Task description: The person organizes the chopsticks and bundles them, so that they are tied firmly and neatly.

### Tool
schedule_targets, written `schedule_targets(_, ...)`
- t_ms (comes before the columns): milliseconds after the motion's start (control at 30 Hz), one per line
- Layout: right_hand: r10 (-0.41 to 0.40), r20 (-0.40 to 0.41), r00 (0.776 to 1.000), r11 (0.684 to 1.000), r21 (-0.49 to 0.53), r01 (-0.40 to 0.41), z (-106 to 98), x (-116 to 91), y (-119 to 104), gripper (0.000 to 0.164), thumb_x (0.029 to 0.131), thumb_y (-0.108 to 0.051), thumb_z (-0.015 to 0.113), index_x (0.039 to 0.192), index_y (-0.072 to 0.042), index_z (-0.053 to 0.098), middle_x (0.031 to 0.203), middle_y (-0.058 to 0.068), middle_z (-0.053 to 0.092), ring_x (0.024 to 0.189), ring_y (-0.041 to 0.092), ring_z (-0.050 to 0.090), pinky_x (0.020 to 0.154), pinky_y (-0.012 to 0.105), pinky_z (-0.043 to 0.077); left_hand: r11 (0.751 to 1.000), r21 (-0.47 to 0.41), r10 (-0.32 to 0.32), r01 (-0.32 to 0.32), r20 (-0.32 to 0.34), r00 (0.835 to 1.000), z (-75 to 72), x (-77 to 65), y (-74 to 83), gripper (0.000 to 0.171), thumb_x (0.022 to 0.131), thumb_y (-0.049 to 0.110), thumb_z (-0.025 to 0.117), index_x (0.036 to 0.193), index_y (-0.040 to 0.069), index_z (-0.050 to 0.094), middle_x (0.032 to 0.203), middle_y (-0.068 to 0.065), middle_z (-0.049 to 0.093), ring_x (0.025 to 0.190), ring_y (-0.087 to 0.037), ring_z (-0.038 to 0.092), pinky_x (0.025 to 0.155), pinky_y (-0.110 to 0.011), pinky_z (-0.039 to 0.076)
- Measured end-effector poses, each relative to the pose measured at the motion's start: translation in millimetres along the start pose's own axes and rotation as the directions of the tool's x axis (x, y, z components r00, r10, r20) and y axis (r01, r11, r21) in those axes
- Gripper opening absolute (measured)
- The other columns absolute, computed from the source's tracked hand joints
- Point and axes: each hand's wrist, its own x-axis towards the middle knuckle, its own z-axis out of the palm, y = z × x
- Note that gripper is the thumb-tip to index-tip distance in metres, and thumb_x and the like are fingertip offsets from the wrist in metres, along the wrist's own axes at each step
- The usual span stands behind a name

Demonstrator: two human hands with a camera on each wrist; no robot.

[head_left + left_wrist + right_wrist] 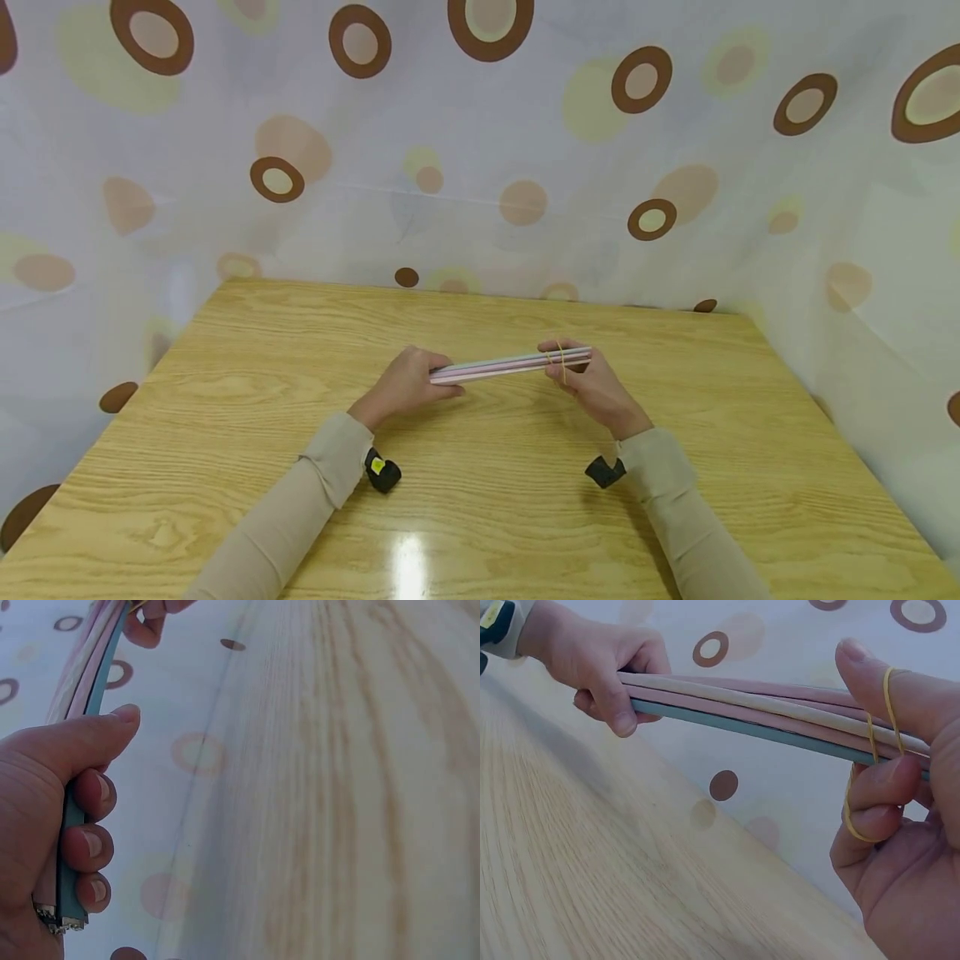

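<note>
A bundle of long thin sticks [495, 367], in pink, white and teal, spans the two hands above the table. My left hand [408, 383] grips one end; in the left wrist view its thumb and curled fingers wrap the sticks, and silvery tips [69, 924] show below the palm. At the other end, my right hand [596, 387] has the sticks between its thumb and bent fingers. A thin yellow rubber band [850, 793] loops over that thumb and those fingers and crosses the sticks. The far ends of the sticks are hidden by the right hand in its wrist view.
The wood-grain table [480, 533] extends beneath both arms. A white cloth [465, 125] with brown and beige rings hangs behind it and along the sides. Black wrist devices [382, 472] sit at both cuffs.
</note>
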Motion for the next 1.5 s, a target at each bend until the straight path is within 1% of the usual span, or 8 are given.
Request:
schedule_targets(133, 0.005, 0.038, 0.999, 0.998, 0.061, -0.007, 0, 0, 0, 0.02, 0.096, -0.021, 0.059, 0.116, -0.023, 0.063, 0.082, -0.008, 0.043, 0.071, 0.006, 0.036, 0.067, 0.031, 0.025, 0.998, -0.056, -0.018, 0.019, 0.012, 1.0, 0.7, 0.1, -0.3, 0.018, 0.081, 0.023, 0.078, 0.078, 0.008, 0.068, 0.06, 0.005, 0.055, 0.052, -0.005, 0.04, 0.052, -0.019, 0.033)
schedule_targets(267, -0.022, 0.039, 0.999, 0.997, 0.08, 0.019, 1, 3, -1, 0.021, 0.097, -0.02, 0.058, 0.117, -0.023, 0.064, 0.087, -0.008, 0.048, 0.072, 0.005, 0.038, 0.064, 0.022, 0.032, 0.991, -0.126, -0.037, 0.038, 0.006, 0.999, 0.5, 1.2, -1.5, 0.019, 0.081, 0.021, 0.079, 0.075, 0.009, 0.066, 0.058, 0.005, 0.05, 0.052, -0.005, 0.039, 0.051, -0.02, 0.032)
schedule_targets(533, -0.089, -0.001, 0.996, 0.981, 0.171, 0.088, 9, 8, 1, 0.028, 0.1, -0.004, 0.049, 0.108, -0.021, 0.07, 0.069, -0.008, 0.05, 0.057, 0.004, 0.04, 0.057, 0.022, 0.03, 0.975, -0.211, -0.071, 0.071, 0.007, 0.997, -0.5, 1.9, 0.5, 0.017, 0.081, 0.021, 0.079, 0.081, 0.006, 0.07, 0.063, 0.002, 0.056, 0.053, -0.007, 0.042, 0.05, -0.022, 0.035)
schedule_targets(833, -0.089, -0.049, 0.995, 0.883, 0.457, 0.102, 20, 9, 4, 0.019, 0.099, 0.0, 0.048, 0.1, -0.013, 0.062, 0.088, -0.002, 0.06, 0.065, 0.006, 0.052, 0.062, 0.017, 0.044, 0.963, -0.242, -0.121, 0.123, 0.023, 0.992, 1.3, 3.0, 2.5, 0.019, 0.081, 0.022, 0.079, 0.084, 0.005, 0.07, 0.065, 0.0, 0.056, 0.054, -0.009, 0.042, 0.05, -0.022, 0.035)
schedule_targets(1067, -0.005, -0.194, 0.981, 0.967, 0.249, 0.054, 27, 6, 11, 0.008, 0.101, -0.003, 0.04, 0.102, -0.01, 0.045, 0.086, -0.004, 0.053, 0.059, 0.004, 0.043, 0.056, 0.017, 0.037, 0.965, -0.226, -0.132, 0.135, 0.031, 0.991, 5.4, 1.1, 4.6, 0.019, 0.082, 0.021, 0.078, 0.078, 0.006, 0.066, 0.063, 0.002, 0.049, 0.054, -0.008, 0.041, 0.05, -0.021, 0.033)
schedule_targets(1267, 0.025, -0.404, 0.915, 1.0, -0.006, -0.03, 43, 8, 12, 0.005, 0.101, -0.004, 0.04, 0.096, -0.003, 0.041, 0.072, -0.002, 0.047, 0.057, 0.007, 0.043, 0.058, 0.021, 0.04, 0.976, -0.167, -0.137, 0.138, 0.015, 0.99, 7.4, 0.3, 3.6, 0.02, 0.082, 0.022, 0.078, 0.077, 0.006, 0.067, 0.062, 0.003, 0.049, 0.052, -0.007, 0.04, 0.05, -0.021, 0.032)
schedule_targets(1400, -0.084, -0.427, 0.901, 0.969, -0.247, -0.027, 57, 5, 13, 0.006, 0.098, 0.001, 0.045, 0.095, 0.005, 0.049, 0.071, 0.008, 0.052, 0.058, 0.013, 0.052, 0.057, 0.022, 0.047, 0.979, -0.146, -0.142, 0.144, 0.024, 0.99, 8.4, 0.2, 2.1, 0.022, 0.082, 0.022, 0.077, 0.074, 0.006, 0.065, 0.059, 0.004, 0.046, 0.051, -0.007, 0.039, 0.049, -0.021, 0.031)
schedule_targets(1500, -0.147, -0.346, 0.927, 0.895, -0.446, -0.025, 64, 4, 15, 0.015, 0.099, 0.003, 0.043, 0.099, 0.007, 0.057, 0.078, 0.017, 0.058, 0.062, 0.018, 0.055, 0.058, 0.022, 0.047, 0.979, -0.136, -0.15, 0.154, 0.04, 0.988, 9.0, 0.5, 1.6, 0.023, 0.083, 0.023, 0.076, 0.073, 0.007, 0.064, 0.059, 0.004, 0.046, 0.051, -0.007, 0.039, 0.049, -0.021, 0.031)
